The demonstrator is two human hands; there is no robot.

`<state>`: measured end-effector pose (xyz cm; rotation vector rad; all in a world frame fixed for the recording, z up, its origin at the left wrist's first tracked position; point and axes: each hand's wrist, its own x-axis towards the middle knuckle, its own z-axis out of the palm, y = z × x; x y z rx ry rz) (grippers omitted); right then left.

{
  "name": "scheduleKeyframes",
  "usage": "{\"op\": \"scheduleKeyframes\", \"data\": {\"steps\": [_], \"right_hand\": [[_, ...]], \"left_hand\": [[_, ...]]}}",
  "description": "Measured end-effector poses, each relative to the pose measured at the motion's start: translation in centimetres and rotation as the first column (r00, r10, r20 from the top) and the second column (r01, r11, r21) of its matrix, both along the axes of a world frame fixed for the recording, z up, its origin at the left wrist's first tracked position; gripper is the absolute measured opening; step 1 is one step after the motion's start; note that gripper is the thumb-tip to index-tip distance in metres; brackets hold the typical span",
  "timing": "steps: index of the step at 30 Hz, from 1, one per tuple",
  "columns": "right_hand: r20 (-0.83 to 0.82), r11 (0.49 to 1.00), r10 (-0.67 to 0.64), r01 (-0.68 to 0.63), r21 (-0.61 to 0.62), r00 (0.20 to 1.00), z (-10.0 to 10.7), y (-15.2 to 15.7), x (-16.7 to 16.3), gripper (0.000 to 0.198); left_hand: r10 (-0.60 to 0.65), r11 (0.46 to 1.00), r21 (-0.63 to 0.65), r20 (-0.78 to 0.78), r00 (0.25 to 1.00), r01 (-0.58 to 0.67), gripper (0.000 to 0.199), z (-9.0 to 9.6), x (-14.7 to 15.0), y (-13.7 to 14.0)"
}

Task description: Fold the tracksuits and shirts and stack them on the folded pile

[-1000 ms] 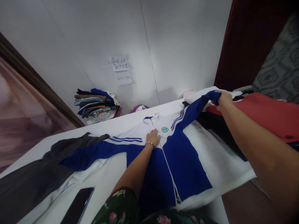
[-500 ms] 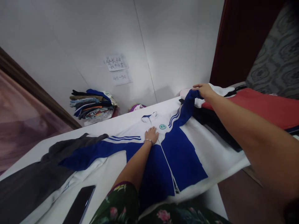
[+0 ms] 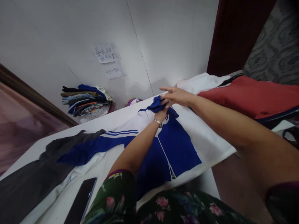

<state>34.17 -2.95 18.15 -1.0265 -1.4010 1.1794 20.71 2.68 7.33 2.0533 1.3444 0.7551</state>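
A blue-and-white zip jacket lies front up on the white table, its far-left sleeve stretched out to the left. The other sleeve is folded inward over the chest, its blue end bunched near the collar. My right hand has its lower fingers on that sleeve end, with the index finger stretched out above it. Close beneath, my left hand, with a bracelet at the wrist, rises against the same sleeve; its fingers are mostly hidden behind the cloth and my right hand.
Dark grey clothing lies under the left sleeve, and a phone rests at the near edge. Folded clothes are stacked by the wall. White and red garments lie to the right. Handwritten papers hang on the wall.
My right hand has brought the jacket's right-side sleeve leftward, from stretched out to folded across the chest. My left hand has moved from flat on the chest up to the sleeve.
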Motion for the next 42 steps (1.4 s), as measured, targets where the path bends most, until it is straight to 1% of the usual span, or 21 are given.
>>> {"op": "scheduleKeyframes", "data": {"steps": [1, 2, 3, 4, 5, 6, 7, 9, 10, 11, 13, 16, 19, 21, 26, 29, 32, 34, 37, 39, 42], "right_hand": [[-0.002, 1.000, 0.016, -0.016, 0.007, 1.000, -0.7, -0.5, 0.1, 0.052], [-0.001, 1.000, -0.016, 0.016, 0.007, 1.000, -1.7, -1.0, 0.5, 0.050], [0.016, 0.996, -0.082, 0.082, -0.015, 0.996, -3.0, -1.5, 1.2, 0.045], [0.052, 0.984, -0.161, 0.164, -0.063, 0.986, -4.6, -2.0, 2.0, 0.039], [0.108, 0.961, -0.230, 0.243, -0.132, 0.967, -6.4, -2.7, 2.8, 0.033], [0.186, 0.928, -0.258, 0.297, -0.224, 0.948, -8.4, -3.5, 3.5, 0.027], [0.250, 0.897, -0.259, 0.328, -0.297, 0.933, -10.4, -4.3, 4.1, 0.023], [0.319, 0.851, -0.207, 0.331, -0.408, 0.925, -14.2, -6.1, 4.7, 0.021], [0.342, 0.832, -0.170, 0.321, -0.453, 0.924, -15.6, -7.0, 4.8, 0.021], [0.358, 0.821, -0.131, 0.303, -0.483, 0.925, -16.8, -7.8, 4.6, 0.020], [0.342, 0.828, -0.078, 0.252, -0.501, 0.937, -18.1, -8.9, 4.2, 0.015], [0.247, 0.850, -0.043, 0.166, -0.501, 0.968, -18.5, -9.5, 3.6, 0.012], [0.135, 0.831, -0.023, 0.094, -0.548, 0.991, -18.7, -9.6, 3.4, 0.017], [0.084, 0.831, -0.028, 0.070, -0.551, 0.996, -19.1, -9.5, 3.3, 0.021], [0.092, 0.863, -0.083, 0.118, -0.492, 0.992, -20.1, -9.5, 2.8, 0.029], [0.116, 0.899, -0.107, 0.146, -0.412, 0.987, -20.3, -9.7, 2.5, 0.034], [0.094, 0.936, -0.133, 0.156, -0.317, 0.987, -19.9, -10.2, 2.1, 0.042], [0.029, 0.938, -0.107, 0.111, -0.330, 0.994, -19.3, -10.8, 1.7, 0.040], [-0.034, 0.924, -0.042, 0.026, -0.381, 0.999, -18.3, -11.8, 1.2, 0.029], [-0.030, 0.920, -0.015, 0.002, -0.392, 0.999, -18.0, -12.3, 1.1, 0.032], [-0.008, 0.915, 0.022, -0.023, -0.404, 1.000, -18.2, -12.9, 1.0, 0.043]], "left_hand": [[0.010, 0.999, -0.050, 0.068, 0.998, -0.007, 0.055, 0.4, 0.5, 0.4], [0.032, 0.993, -0.116, 0.166, 0.986, -0.012, 0.057, 0.7, 0.8, 0.9], [0.070, 0.981, -0.195, 0.288, 0.955, -0.013, 0.060, 1.1, 0.9, 1.4], [0.126, 0.959, -0.282, 0.412, 0.903, -0.005, 0.062, 1.5, 0.9, 2.0], [0.193, 0.929, -0.369, 0.527, 0.827, 0.018, 0.061, 1.9, 0.9, 2.5], [0.257, 0.897, -0.440, 0.616, 0.745, 0.054, 0.059, 2.4, 0.9, 3.0], [0.305, 0.869, -0.486, 0.671, 0.676, 0.090, 0.056, 2.9, 1.1, 3.4], [0.338, 0.841, -0.521, 0.717, 0.610, 0.147, 0.051, 3.9, 1.8, 4.3], [0.353, 0.830, -0.533, 0.731, 0.584, 0.166, 0.048, 4.3, 2.4, 4.7], [0.369, 0.820, -0.543, 0.743, 0.558, 0.181, 0.046, 4.7, 3.1, 5.0], [0.403, 0.805, -0.560, 0.760, 0.510, 0.198, 0.044, 5.3, 4.6, 5.8], [0.422, 0.795, -0.567, 0.771, 0.477, 0.215, 0.046, 5.8, 6.9, 6.9], [0.409, 0.802, -0.553, 0.783, 0.469, 0.225, 0.046, 5.9, 8.6, 7.8], [0.396, 0.812, -0.538, 0.793, 0.464, 0.227, 0.046, 5.8, 9.3, 8.2], [0.383, 0.823, -0.524, 0.797, 0.466, 0.219, 0.047, 5.5, 10.2, 9.3], [0.404, 0.817, -0.540, 0.786, 0.468, 0.202, 0.045, 5.2, 10.4, 9.8], [0.427, 0.810, -0.556, 0.777, 0.463, 0.188, 0.045, 5.0, 10.5, 10.2], [0.434, 0.810, -0.558, 0.777, 0.457, 0.180, 0.046, 4.8, 10.6, 10.3], [0.433, 0.813, -0.555, 0.778, 0.455, 0.176, 0.048, 4.7, 10.8, 10.5], [0.433, 0.813, -0.555, 0.778, 0.456, 0.175, 0.050, 4.6, 10.9, 10.5], [0.433, 0.806, -0.561, 0.777, 0.457, 0.190, 0.051, 4.4, 11.1, 10.5]]}}
